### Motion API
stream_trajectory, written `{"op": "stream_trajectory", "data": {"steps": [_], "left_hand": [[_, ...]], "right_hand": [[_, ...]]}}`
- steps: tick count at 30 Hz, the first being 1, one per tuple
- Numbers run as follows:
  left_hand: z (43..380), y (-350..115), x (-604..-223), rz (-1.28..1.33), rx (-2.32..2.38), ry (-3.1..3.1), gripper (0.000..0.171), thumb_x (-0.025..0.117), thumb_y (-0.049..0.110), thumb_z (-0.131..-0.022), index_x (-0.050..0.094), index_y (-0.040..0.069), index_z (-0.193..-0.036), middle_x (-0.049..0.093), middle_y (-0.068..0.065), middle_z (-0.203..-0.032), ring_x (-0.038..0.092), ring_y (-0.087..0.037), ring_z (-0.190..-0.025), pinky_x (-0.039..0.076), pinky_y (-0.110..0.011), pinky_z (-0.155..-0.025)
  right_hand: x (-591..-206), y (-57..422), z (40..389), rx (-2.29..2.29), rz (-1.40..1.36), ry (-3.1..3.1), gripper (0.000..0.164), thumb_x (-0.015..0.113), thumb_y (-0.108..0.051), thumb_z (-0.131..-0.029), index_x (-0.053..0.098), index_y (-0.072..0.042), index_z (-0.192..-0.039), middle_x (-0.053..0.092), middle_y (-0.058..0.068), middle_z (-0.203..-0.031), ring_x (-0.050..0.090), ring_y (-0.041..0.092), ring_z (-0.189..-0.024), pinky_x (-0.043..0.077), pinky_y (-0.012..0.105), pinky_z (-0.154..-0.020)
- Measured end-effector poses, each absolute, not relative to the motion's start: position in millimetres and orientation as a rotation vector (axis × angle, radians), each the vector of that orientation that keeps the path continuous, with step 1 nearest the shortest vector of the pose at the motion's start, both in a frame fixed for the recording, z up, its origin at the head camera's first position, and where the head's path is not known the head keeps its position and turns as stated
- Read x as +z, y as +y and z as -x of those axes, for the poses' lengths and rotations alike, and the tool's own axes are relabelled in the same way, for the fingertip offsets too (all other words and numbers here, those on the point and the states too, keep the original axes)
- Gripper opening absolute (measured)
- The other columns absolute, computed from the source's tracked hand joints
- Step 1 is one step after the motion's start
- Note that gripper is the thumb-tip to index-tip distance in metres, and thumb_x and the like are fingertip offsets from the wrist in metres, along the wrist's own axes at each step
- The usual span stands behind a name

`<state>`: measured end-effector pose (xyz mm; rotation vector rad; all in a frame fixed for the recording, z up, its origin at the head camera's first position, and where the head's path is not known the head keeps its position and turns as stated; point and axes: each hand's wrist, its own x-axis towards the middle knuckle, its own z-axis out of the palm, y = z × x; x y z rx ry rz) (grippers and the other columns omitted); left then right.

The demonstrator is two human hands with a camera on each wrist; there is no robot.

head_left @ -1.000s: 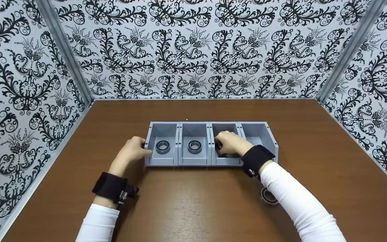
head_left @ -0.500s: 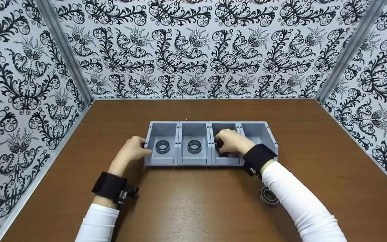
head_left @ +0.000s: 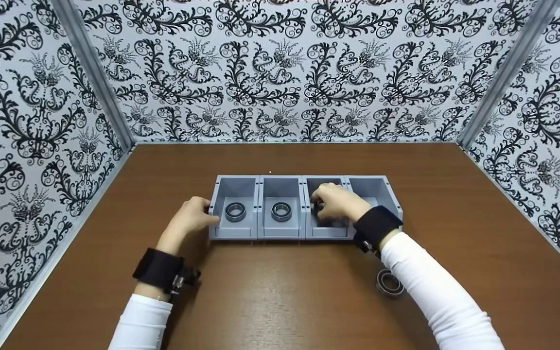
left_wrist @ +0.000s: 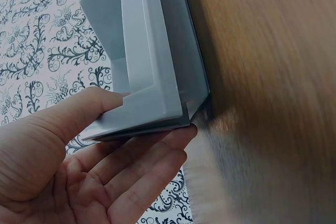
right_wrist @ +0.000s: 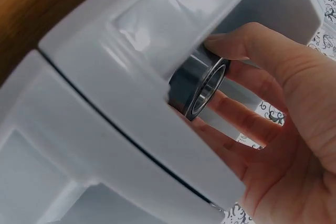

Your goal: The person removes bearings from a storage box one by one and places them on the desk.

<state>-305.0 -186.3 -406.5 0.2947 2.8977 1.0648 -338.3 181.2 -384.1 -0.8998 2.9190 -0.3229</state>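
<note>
From here the right hand (head_left: 337, 201) pinches a ring-shaped bearing (right_wrist: 190, 80) between thumb and fingers inside the third grey bin (head_left: 327, 233) from the left, while the left hand (head_left: 191, 217) grips the leftmost bin (head_left: 234, 233) by its outer side. I'd brace the row that way and guide the bearing squarely, clear of the side walls.

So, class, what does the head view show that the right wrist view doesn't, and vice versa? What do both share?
Only the head view shows the left hand at the left end of the grey bins, the leftmost ring, the second ring along, and the loose ring on the table.
Only the right wrist view shows clearly the open face of the held ring.
Both show the right hand, grey bins, table and patterned wall.
</note>
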Motion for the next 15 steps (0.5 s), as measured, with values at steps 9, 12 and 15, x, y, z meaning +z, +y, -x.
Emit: {"op": "stream_trajectory", "data": {"steps": [9,12,15], "left_hand": [[303.7,-186.0,-405.4,-0.289,1.074,2.890,0.011,0.072,0.009,-0.077,0.071,0.000,-0.083,0.059,0.000,-0.072,0.050,-0.020,-0.070,0.041,-0.032,-0.066],[304.0,-186.4,-405.1,-0.288,1.075,2.885,0.011,0.072,0.009,-0.078,0.070,0.000,-0.083,0.058,0.001,-0.072,0.050,-0.019,-0.069,0.041,-0.031,-0.065],[304.5,-187.0,-405.5,-0.285,1.079,2.879,0.009,0.071,0.009,-0.078,0.069,0.001,-0.081,0.055,0.002,-0.070,0.048,-0.018,-0.068,0.039,-0.030,-0.064]], "right_hand": [[-376.9,180.9,338.2,-0.337,0.919,2.902,0.031,0.077,-0.003,-0.073,0.076,0.001,-0.104,0.068,0.013,-0.094,0.061,0.027,-0.085,0.055,0.045,-0.080],[-374.1,180.9,337.6,-0.334,0.907,2.896,0.033,0.078,-0.004,-0.075,0.076,0.001,-0.108,0.071,0.014,-0.098,0.064,0.029,-0.088,0.056,0.047,-0.082],[-371.1,180.6,336.6,-0.324,0.912,2.892,0.035,0.078,-0.005,-0.078,0.075,0.002,-0.112,0.073,0.017,-0.107,0.066,0.031,-0.094,0.056,0.048,-0.087]]}}
